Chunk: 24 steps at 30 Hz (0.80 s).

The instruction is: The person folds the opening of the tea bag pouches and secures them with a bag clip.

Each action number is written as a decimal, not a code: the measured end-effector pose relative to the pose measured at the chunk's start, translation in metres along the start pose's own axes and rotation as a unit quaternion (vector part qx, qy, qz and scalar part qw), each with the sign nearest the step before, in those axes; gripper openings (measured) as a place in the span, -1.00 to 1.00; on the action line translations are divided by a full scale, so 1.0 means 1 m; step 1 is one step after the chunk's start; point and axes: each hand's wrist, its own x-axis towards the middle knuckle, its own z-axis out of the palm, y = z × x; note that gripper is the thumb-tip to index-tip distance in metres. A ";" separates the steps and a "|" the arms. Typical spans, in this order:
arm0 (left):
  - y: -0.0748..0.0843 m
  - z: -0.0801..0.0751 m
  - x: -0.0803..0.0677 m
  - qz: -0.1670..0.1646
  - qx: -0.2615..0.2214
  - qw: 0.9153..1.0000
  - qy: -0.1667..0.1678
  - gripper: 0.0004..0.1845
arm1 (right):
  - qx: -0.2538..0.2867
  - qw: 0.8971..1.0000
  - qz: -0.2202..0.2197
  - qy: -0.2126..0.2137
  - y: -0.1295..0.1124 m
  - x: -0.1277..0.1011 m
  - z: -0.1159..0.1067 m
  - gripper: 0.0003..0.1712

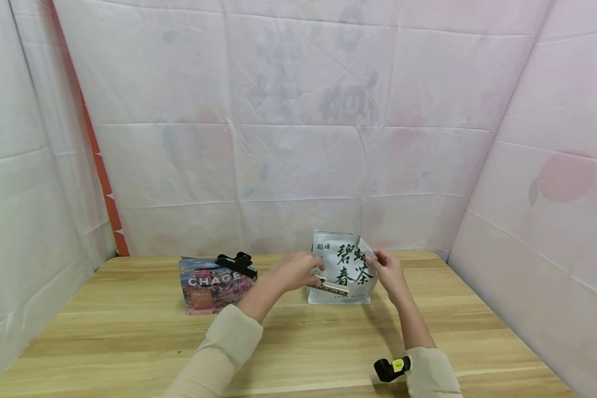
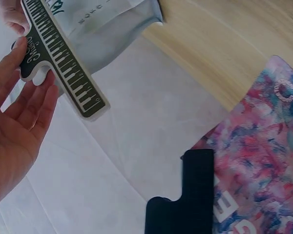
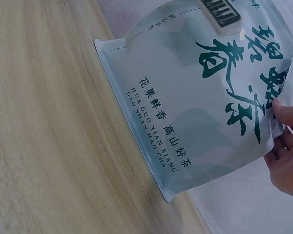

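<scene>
A silver tea pouch (image 1: 345,265) with green characters stands upright on the wooden table (image 1: 129,331). My left hand (image 1: 310,272) pinches the handle of a dark green and white bag clip (image 1: 329,287) in front of the pouch's lower left. In the left wrist view the thumb and fingers of that hand (image 2: 31,73) hold the clip (image 2: 63,73) by its end, beside the pouch (image 2: 107,29). My right hand (image 1: 378,260) pinches the pouch's folded upper right edge. In the right wrist view the thumb of this hand (image 3: 283,126) lies on the pouch (image 3: 195,97), with the clip (image 3: 219,14) at the top.
A pink patterned bag (image 1: 213,286) marked CHAGEE stands to the left, with a black clip (image 1: 237,263) on its top; both also show in the left wrist view as bag (image 2: 263,161) and clip (image 2: 185,200). White sheets wall in three sides of the table.
</scene>
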 end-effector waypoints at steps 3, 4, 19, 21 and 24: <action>0.003 -0.002 0.003 0.007 -0.016 1.000 0.013 -0.71 | -0.002 1.000 0.001 -0.001 0.001 0.001 0.000 -0.71; 0.004 -0.004 0.003 0.008 -0.019 1.000 0.017 -0.71 | -0.002 1.000 0.001 -0.001 0.001 0.001 0.000 -0.71; 0.022 -0.028 0.018 0.008 -0.010 0.997 0.074 -0.67 | 0.001 1.000 -0.006 -0.002 0.002 0.001 0.001 -0.72; 0.023 -0.030 0.020 0.014 -0.002 0.997 0.082 -0.68 | 0.002 1.000 -0.008 -0.003 0.002 0.001 0.001 -0.72; 0.025 -0.033 0.021 0.023 -0.001 0.995 0.097 -0.68 | 0.002 1.000 -0.010 -0.002 0.002 0.000 0.001 -0.72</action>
